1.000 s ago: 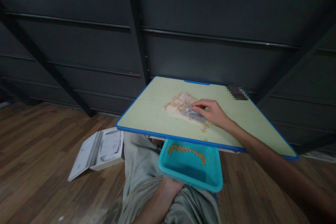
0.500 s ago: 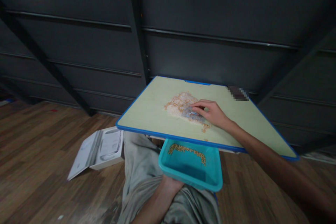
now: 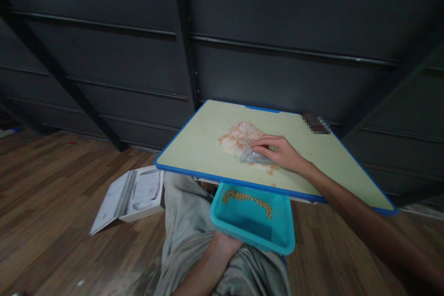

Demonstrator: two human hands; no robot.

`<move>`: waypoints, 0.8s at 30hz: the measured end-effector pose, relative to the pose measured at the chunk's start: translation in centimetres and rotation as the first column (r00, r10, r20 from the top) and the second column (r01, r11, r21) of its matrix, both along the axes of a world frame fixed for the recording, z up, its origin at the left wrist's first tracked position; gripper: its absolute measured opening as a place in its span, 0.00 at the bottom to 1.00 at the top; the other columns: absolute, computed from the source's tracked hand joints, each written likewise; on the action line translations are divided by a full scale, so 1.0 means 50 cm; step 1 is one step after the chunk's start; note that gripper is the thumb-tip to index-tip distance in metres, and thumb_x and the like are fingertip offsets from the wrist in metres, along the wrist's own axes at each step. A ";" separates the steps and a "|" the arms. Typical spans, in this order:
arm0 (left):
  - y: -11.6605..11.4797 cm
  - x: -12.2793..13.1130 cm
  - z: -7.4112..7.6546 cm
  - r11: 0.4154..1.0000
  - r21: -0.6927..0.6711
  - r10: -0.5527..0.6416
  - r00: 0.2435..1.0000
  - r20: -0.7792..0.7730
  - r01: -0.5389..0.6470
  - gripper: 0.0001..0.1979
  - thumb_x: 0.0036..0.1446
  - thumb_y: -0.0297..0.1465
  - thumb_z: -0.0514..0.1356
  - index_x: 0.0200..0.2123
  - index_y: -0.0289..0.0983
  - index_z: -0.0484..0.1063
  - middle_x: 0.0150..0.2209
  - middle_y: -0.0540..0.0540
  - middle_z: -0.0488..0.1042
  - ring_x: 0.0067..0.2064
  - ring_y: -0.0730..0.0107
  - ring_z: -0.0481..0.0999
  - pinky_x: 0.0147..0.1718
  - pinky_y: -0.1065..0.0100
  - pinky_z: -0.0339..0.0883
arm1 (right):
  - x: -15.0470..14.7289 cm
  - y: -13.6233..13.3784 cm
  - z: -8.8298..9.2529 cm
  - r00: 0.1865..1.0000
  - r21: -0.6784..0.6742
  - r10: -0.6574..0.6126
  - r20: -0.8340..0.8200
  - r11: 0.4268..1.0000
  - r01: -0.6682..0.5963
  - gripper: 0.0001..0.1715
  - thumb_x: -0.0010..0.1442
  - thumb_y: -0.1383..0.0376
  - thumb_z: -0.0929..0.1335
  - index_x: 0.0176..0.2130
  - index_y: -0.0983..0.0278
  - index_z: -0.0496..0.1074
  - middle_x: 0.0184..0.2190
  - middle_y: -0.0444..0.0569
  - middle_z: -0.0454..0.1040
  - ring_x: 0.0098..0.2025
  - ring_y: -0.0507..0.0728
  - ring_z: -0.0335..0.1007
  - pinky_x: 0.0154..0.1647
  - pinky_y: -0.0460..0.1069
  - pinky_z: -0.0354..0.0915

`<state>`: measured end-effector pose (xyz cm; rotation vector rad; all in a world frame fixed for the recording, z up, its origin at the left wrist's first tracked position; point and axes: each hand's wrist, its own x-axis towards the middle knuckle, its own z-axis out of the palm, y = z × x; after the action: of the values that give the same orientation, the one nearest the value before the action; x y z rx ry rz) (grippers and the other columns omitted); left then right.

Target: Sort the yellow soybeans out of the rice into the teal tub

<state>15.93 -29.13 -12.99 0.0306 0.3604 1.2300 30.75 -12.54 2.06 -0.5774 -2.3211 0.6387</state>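
Observation:
My right hand (image 3: 280, 151) pinches a clear plastic protractor (image 3: 247, 156) between thumb and fingers, its curved edge low against the front of a pile. White rice mixed with round yellow beans makes up the pile (image 3: 239, 135), which lies on a pale green table top (image 3: 189, 148) with a blue rim. A few stray beans (image 3: 272, 169) lie nearer the table's front edge. Below that edge, my left hand (image 3: 226, 242) supports a turquoise plastic tray (image 3: 253, 232) from beneath; its fingers are hidden. Inside the tray, a band of yellow beans (image 3: 241, 196) lies toward the far side.
A blurred-out dark object (image 3: 315, 123) sits at the table's far right corner. On the wooden floor to the left stands an open white box (image 3: 144, 212). Dark metal panels (image 3: 294, 18) rise behind the table. My legs (image 3: 182, 222) are under and before it.
My right hand has brought the protractor slightly toward me, and its rounded outline now shows more plainly at the pile's front. My left hand and the tray stay in place.

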 end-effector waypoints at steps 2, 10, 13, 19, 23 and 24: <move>0.001 0.001 -0.008 1.000 -0.003 0.010 1.000 -0.011 -0.010 0.20 0.62 0.47 0.55 0.45 0.44 0.82 0.41 0.44 0.88 0.52 0.46 0.82 0.59 0.42 0.68 | -0.001 -0.001 0.000 1.000 0.014 0.008 0.003 1.000 -0.008 0.12 0.68 0.60 0.69 0.47 0.57 0.82 0.43 0.49 0.83 0.45 0.58 0.77 0.50 0.55 0.69; -0.003 -0.001 -0.014 0.999 -0.029 -0.019 0.999 -0.028 0.019 0.23 0.64 0.48 0.52 0.46 0.44 0.81 0.46 0.45 0.87 0.55 0.48 0.80 0.61 0.45 0.67 | -0.002 -0.009 0.008 1.000 0.004 0.003 0.001 1.000 -0.003 0.10 0.67 0.62 0.70 0.45 0.57 0.82 0.41 0.48 0.83 0.44 0.57 0.77 0.48 0.54 0.69; -0.001 -0.003 -0.007 1.000 -0.012 -0.027 1.000 -0.009 0.026 0.22 0.63 0.48 0.53 0.45 0.45 0.82 0.47 0.46 0.87 0.57 0.48 0.79 0.62 0.44 0.66 | -0.001 -0.005 0.006 0.999 0.018 -0.035 -0.026 0.999 0.035 0.10 0.67 0.61 0.70 0.45 0.57 0.82 0.41 0.48 0.83 0.43 0.56 0.77 0.46 0.53 0.69; 0.000 -0.002 -0.014 1.000 0.011 -0.027 0.999 0.020 0.026 0.24 0.62 0.49 0.54 0.46 0.40 0.82 0.46 0.42 0.87 0.57 0.44 0.78 0.63 0.40 0.64 | 0.001 -0.001 -0.001 0.997 0.004 -0.073 0.007 0.997 0.073 0.11 0.67 0.60 0.69 0.45 0.58 0.82 0.40 0.48 0.82 0.40 0.56 0.77 0.43 0.52 0.69; 0.003 0.000 -0.022 0.999 -0.005 -0.039 0.998 0.039 0.039 0.23 0.61 0.48 0.56 0.46 0.41 0.82 0.49 0.41 0.86 0.59 0.43 0.77 0.63 0.39 0.63 | 0.000 -0.003 -0.002 0.998 0.006 -0.059 0.016 0.998 0.059 0.10 0.67 0.61 0.70 0.44 0.57 0.83 0.40 0.47 0.83 0.42 0.57 0.77 0.45 0.53 0.70; 0.004 0.000 -0.022 0.999 -0.005 -0.041 0.998 0.041 0.041 0.23 0.61 0.48 0.55 0.46 0.41 0.81 0.49 0.41 0.86 0.59 0.44 0.77 0.63 0.39 0.63 | -0.001 -0.004 -0.001 0.998 0.003 -0.054 0.017 0.999 0.054 0.10 0.67 0.61 0.70 0.44 0.57 0.83 0.40 0.47 0.83 0.42 0.57 0.77 0.45 0.53 0.70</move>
<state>15.93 -28.94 -14.08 0.0082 0.3263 1.1871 30.72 -12.74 1.99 -0.6446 -2.3136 0.6082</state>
